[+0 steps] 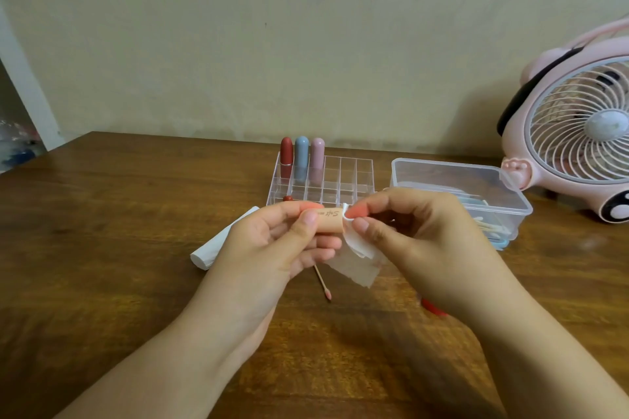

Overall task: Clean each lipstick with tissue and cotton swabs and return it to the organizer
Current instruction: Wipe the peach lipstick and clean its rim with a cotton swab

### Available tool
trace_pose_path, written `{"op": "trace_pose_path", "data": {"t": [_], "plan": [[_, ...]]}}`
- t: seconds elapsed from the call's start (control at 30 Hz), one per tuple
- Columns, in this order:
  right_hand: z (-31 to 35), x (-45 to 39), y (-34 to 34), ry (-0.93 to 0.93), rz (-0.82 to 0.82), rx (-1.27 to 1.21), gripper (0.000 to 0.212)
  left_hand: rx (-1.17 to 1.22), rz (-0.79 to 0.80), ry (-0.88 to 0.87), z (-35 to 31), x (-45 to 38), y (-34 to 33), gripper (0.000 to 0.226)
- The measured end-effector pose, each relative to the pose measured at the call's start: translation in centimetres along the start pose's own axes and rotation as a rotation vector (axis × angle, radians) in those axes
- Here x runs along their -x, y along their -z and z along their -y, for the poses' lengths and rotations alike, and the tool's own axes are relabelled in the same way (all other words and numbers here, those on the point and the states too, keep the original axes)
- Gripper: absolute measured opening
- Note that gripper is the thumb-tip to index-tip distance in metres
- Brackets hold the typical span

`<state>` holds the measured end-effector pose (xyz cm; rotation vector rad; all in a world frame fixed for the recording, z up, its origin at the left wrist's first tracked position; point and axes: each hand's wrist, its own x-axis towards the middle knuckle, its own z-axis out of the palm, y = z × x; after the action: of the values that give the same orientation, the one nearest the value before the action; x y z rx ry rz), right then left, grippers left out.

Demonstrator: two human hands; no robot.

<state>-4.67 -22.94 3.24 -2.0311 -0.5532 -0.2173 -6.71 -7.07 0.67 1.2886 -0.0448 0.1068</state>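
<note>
One brown wooden table (102, 248) fills the lower view, set against a beige wall. At its right edge stands one pink round desk fan with a white wire grille (578, 126). Just left of the fan sits one clear lidded plastic box (456, 180) with cotton swabs inside, too many and too blurred to count. One clear acrylic grid organizer (340, 177) stands at the back, holding three upright capsule-shaped lipsticks in its far-left cells: one red (286, 153), one blue (301, 156), one pale pink (317, 155). One white folded tissue pack (218, 245) lies left of the hands.

The left hand (272, 248) has its fingers and thumb curled around one peach cylindrical lipstick tube (328, 221), held sideways above the table in front of the organizer. The right hand (415, 241) pinches one white tissue piece (357, 248) against the tube's right end. One used pink-tipped cotton swab (322, 282) lies on the table below the hands.
</note>
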Motion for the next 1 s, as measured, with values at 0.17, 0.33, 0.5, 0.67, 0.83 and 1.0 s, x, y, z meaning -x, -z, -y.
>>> {"op": "trace_pose_path", "data": {"t": [0.17, 0.33, 0.5, 0.67, 0.83, 1.0], "plan": [[0.2, 0.0, -0.3, -0.090, -0.042, -0.229, 0.013, -0.098, 0.062, -0.089, 0.2, 0.0, 0.0, 0.016], [-0.4, -0.2, -0.3, -0.308, -0.065, -0.372, 0.025, -0.073, 0.127, -0.118, 0.0, -0.1, 0.1, 0.018], [-0.4, 0.0, -0.4, -0.365, 0.186, -0.357, 0.035, -0.117, 0.149, -0.148, -0.1, -0.2, 0.3, 0.026], [-0.1, 0.1, 0.5, -0.208, 0.131, -0.167, 0.021, -0.289, 0.155, -0.198, -0.6, 0.0, 0.5, 0.025], [0.5, 0.2, 0.8, -0.032, 0.073, 0.098, 0.015, -0.195, 0.142, -0.052, -1.0, -0.2, 0.9, 0.019], [0.3, 0.3, 0.5, 0.048, 0.070, 0.275, 0.007, -0.166, 0.119, 0.008, -0.9, -0.3, 0.9, 0.022]]}}
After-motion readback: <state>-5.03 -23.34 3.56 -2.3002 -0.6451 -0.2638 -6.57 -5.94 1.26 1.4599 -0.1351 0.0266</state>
